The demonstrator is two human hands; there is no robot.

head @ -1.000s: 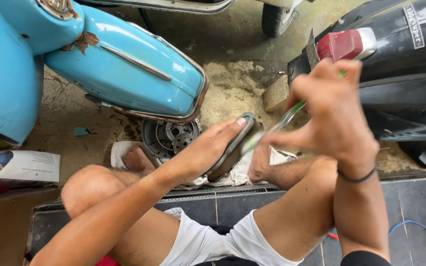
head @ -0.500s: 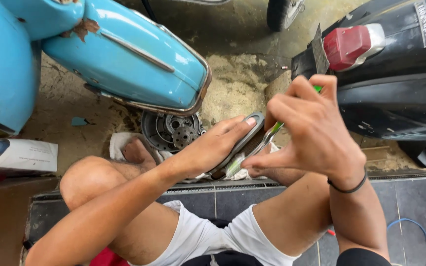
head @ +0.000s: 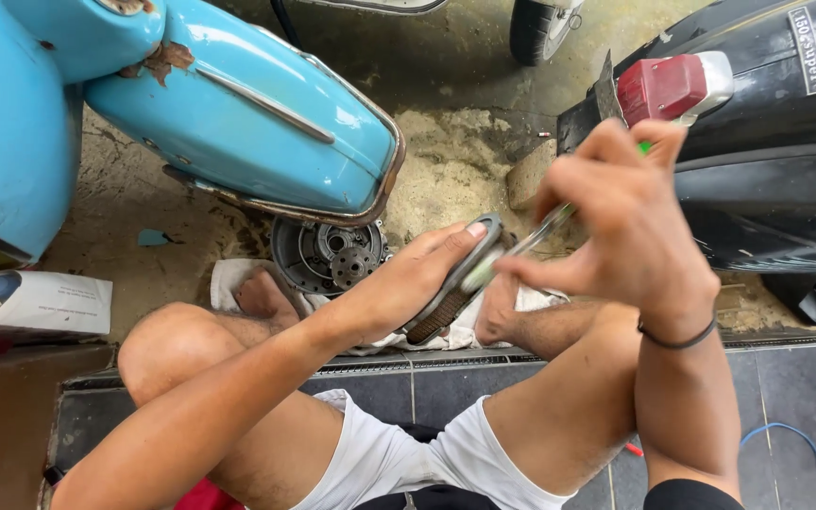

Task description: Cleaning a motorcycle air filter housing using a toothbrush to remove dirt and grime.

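View: I look straight down from the head camera onto my own two hands and bare knees, seated at the edge of a dark tiled step.

Left hand: my left hand point(head: 408, 283) lies flat and open-palmed along a curved brake shoe point(head: 455, 279), fingers stretched up its back, thumb side under it. It is holding the shoe by pressing, not by a closed fist.

Brake shoe: grey metal, ribbed dark lining showing at its lower end. Its long axis runs from lower left to upper right, tilted up toward the other hand. It is in the air above a white rag point(head: 469, 326), between my knees.

Right hand: my right hand point(head: 635, 236) is closed around a thin tool point(head: 531, 241), a shiny shaft with a green handle end poking out by the fingers. Grip is narrow, fingers curled tight.

Key relation: the tool's tip comes in from the upper right and meets the upper half of the shoe. I cannot tell whether it touches; the tip is blurred. The right hand sits above and to the right of the shoe, the left hand directly on it, so the left is nearer.

Surroundings: a round metal hub point(head: 328, 255) on the ground just left of the left hand, under a blue scooter point(head: 257, 132); a black scooter point(head: 767, 161) to the right.
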